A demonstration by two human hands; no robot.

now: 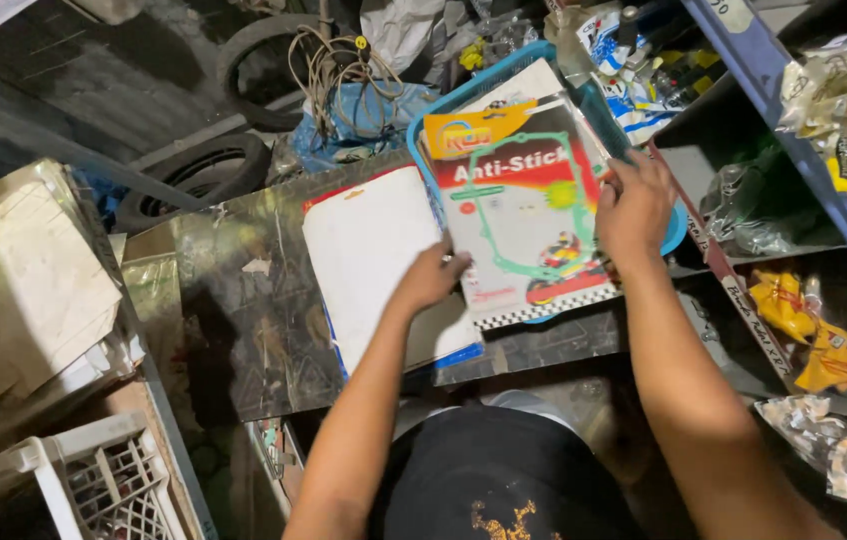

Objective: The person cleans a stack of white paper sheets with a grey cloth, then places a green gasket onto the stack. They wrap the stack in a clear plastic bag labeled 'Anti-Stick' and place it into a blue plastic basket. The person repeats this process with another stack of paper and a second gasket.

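Note:
A flat printed gasket packet (523,215), white with red, orange and a green outline, lies tilted over a blue plastic basket (503,72). My right hand (631,210) grips the packet's right edge. My left hand (428,280) holds its lower left edge, fingers tucked beneath it. A blank white card packet (368,260) with a blue edge lies just left of it, under my left wrist. Both packets rest on a large shiny plastic-wrapped sheet (243,290).
Blue shelving (843,200) with bagged yellow parts (813,340) stands at the right. Tyres (203,175) and a coil of cable (338,65) lie behind. A stack of wrapped cardboard sheets (23,290) and a white crate (93,480) sit at the left.

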